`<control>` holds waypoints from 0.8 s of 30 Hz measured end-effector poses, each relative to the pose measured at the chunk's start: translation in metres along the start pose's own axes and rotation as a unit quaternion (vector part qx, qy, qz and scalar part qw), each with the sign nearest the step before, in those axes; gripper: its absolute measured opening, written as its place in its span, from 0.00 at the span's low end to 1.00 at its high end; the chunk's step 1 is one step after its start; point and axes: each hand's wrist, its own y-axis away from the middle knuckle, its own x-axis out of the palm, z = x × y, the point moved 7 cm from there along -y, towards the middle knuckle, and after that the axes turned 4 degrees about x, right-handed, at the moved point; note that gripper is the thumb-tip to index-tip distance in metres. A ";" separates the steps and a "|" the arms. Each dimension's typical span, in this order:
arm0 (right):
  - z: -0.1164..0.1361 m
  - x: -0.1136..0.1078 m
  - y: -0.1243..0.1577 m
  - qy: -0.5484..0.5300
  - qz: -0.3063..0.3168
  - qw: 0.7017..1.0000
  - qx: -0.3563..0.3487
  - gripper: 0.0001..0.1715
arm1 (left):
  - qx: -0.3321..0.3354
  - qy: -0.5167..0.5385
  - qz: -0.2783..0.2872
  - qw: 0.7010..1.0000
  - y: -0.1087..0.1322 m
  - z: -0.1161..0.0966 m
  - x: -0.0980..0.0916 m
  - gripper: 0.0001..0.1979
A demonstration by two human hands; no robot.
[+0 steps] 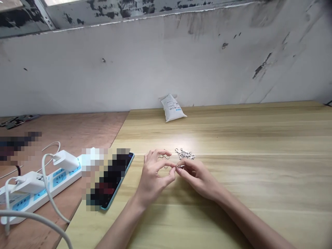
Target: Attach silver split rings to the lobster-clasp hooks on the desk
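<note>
My left hand point(153, 174) and my right hand point(195, 174) meet above a pale wooden table point(233, 193). My right fingertips pinch a small silver clasp point(180, 166). My left thumb and forefinger close on a tiny silver ring beside it, though the fingers partly hide that ring. Just beyond my fingers lies a tangled heap of silver lobster clasps point(184, 153). Several loose metal rings point(163, 156) sit behind my left fingers.
A white barcoded packet point(172, 108) leans against the white, scuffed wall point(166, 65). Left of my hands lies a partly blurred phone point(111, 180). Farther left, a power strip point(41, 186) with white chargers sits on a reddish plywood surface point(77, 133).
</note>
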 end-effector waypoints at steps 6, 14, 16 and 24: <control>-0.002 0.001 -0.002 -0.106 0.065 0.992 0.035 0.18 | 0.025 -0.008 -0.016 1.000 -0.001 -0.005 -0.003 0.07; 0.019 -0.025 0.007 0.210 -0.155 0.946 -0.193 0.09 | -0.019 -0.038 0.049 0.998 0.003 0.008 0.013 0.05; 0.021 -0.030 0.008 0.217 -0.178 0.940 -0.196 0.09 | -0.022 -0.031 0.077 0.996 0.004 0.011 0.019 0.05; 0.004 -0.016 -0.004 0.041 -0.108 0.992 -0.043 0.14 | -0.001 -0.081 0.005 0.997 0.002 0.010 0.007 0.05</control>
